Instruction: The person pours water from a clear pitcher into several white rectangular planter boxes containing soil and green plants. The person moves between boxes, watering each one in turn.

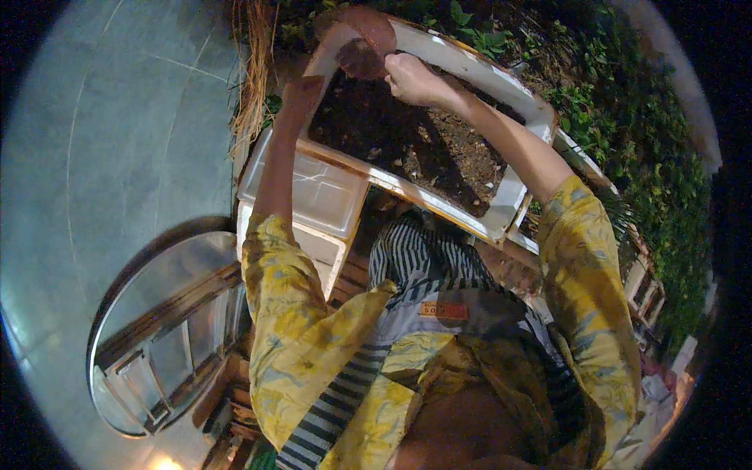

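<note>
A reddish-brown pot (pixel 376 29), seemingly clay, is tipped at the far left corner of a white, rust-edged planter trough (pixel 470 59). Dark soil (pixel 358 59) shows at the pot's mouth. My right hand (pixel 414 79) is curled into a fist at the near side of the pot, its fingers closed on the rim. My left hand (pixel 304 88) reaches to the trough's left end, close to the pot. Shadow hides its fingers, so its hold cannot be made out. Inside the trough lies dark soil (pixel 364 123) with pale bits and dry leaf scraps.
A translucent plastic bin (pixel 329 194) stands against the trough's near left side. An oval mirror (pixel 176 329) leans at lower left beside a grey wall (pixel 117 117). Dry stalks (pixel 255 64) hang at the left corner. Leafy plants (pixel 623 135) grow along the right.
</note>
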`<action>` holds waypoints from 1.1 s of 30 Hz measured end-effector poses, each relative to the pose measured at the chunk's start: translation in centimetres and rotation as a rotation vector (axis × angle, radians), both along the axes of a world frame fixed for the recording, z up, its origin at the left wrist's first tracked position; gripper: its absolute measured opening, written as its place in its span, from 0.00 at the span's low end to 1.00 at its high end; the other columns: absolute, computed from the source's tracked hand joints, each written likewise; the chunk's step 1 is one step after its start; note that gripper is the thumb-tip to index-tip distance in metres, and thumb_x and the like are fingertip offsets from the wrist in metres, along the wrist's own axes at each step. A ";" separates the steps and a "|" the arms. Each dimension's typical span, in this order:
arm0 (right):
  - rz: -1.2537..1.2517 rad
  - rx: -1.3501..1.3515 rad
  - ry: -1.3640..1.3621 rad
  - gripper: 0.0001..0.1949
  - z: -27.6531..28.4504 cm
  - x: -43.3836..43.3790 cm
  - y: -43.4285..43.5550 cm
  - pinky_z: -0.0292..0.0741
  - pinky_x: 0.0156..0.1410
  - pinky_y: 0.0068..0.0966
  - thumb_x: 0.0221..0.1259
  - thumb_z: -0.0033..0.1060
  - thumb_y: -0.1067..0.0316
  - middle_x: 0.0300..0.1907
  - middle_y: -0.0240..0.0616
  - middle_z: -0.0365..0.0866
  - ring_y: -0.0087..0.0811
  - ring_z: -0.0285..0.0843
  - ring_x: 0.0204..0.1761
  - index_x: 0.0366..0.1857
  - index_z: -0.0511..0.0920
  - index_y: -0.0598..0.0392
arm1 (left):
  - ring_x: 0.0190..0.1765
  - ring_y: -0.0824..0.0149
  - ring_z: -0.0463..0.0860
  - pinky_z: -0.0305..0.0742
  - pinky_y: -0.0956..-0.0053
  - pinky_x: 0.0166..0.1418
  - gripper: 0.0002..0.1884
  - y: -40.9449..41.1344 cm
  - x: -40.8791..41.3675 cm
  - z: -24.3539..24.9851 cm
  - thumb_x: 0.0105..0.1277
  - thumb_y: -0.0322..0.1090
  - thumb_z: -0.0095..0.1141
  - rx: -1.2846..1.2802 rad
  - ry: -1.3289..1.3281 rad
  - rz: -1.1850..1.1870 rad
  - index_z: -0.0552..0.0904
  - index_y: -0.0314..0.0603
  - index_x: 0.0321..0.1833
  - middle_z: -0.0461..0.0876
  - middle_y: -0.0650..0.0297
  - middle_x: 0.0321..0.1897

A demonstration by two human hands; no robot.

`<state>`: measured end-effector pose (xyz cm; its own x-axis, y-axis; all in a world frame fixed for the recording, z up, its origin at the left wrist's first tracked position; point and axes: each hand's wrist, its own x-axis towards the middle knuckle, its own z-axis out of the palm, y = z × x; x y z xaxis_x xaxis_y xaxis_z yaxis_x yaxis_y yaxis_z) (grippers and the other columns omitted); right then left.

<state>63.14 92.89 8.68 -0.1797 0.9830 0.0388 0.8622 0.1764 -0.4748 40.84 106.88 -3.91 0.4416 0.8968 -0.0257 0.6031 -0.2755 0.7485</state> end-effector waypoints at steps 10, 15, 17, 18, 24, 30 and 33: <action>0.078 0.206 -0.184 0.10 4.8 -1.5 -2.6 0.71 0.30 0.40 0.40 0.52 0.77 0.21 0.51 0.74 0.52 0.75 0.28 0.30 0.67 0.64 | 0.34 0.59 0.81 0.74 0.70 0.39 0.10 -3.2 -2.0 2.4 0.57 0.38 0.53 0.491 0.250 -0.308 0.82 0.42 0.36 0.81 0.55 0.28; -0.011 0.374 -0.260 0.09 8.0 5.7 -5.1 0.73 0.30 0.39 0.49 0.48 0.72 0.22 0.50 0.75 0.46 0.77 0.26 0.34 0.69 0.63 | 0.40 0.55 0.80 0.74 0.67 0.45 0.10 -5.3 -0.2 3.3 0.55 0.36 0.54 0.225 0.062 -0.176 0.82 0.42 0.38 0.81 0.54 0.34; -0.265 0.338 -0.571 0.09 10.5 9.5 -7.9 0.72 0.31 0.40 0.54 0.45 0.72 0.24 0.50 0.75 0.46 0.77 0.27 0.38 0.69 0.62 | 0.43 0.55 0.78 0.72 0.68 0.48 0.11 -7.6 2.2 7.2 0.56 0.35 0.54 0.306 0.283 -0.273 0.81 0.41 0.40 0.80 0.52 0.37; -0.320 0.354 -0.308 0.11 12.4 10.6 -10.7 0.65 0.27 0.38 0.61 0.36 0.62 0.17 0.47 0.68 0.42 0.68 0.20 0.28 0.65 0.59 | 0.43 0.55 0.78 0.72 0.68 0.48 0.12 -7.5 1.2 7.1 0.56 0.35 0.54 0.357 0.297 -0.292 0.81 0.41 0.41 0.80 0.52 0.38; -0.930 0.340 -0.332 0.07 16.9 16.2 -34.2 0.66 0.26 0.23 0.58 0.49 0.71 0.18 0.38 0.70 0.26 0.67 0.20 0.37 0.71 0.61 | 0.46 0.60 0.77 0.68 0.72 0.51 0.17 -12.1 7.6 12.9 0.57 0.42 0.56 -0.226 -0.109 -0.266 0.79 0.36 0.43 0.79 0.51 0.41; -1.616 0.439 0.123 0.07 13.9 11.4 -57.8 0.61 0.17 0.16 0.62 0.45 0.65 0.16 0.29 0.69 0.19 0.65 0.14 0.34 0.72 0.57 | 0.60 0.48 0.60 0.54 0.51 0.62 0.16 -17.5 11.5 13.7 0.55 0.43 0.56 0.838 0.090 -0.414 0.79 0.43 0.43 0.68 0.51 0.54; -1.934 0.417 0.682 0.12 11.4 5.8 -66.9 0.65 0.18 0.19 0.60 0.49 0.59 0.19 0.28 0.70 0.21 0.64 0.15 0.42 0.70 0.55 | 0.63 0.49 0.54 0.49 0.53 0.65 0.15 -24.9 15.7 16.6 0.56 0.41 0.56 0.715 -0.034 -0.461 0.79 0.44 0.44 0.64 0.52 0.58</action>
<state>68.89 26.03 20.08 0.9623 -0.2313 -0.1432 -0.2233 -0.3707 -0.9015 56.52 82.01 12.65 0.7569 0.4226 0.4986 0.2949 -0.9016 0.3164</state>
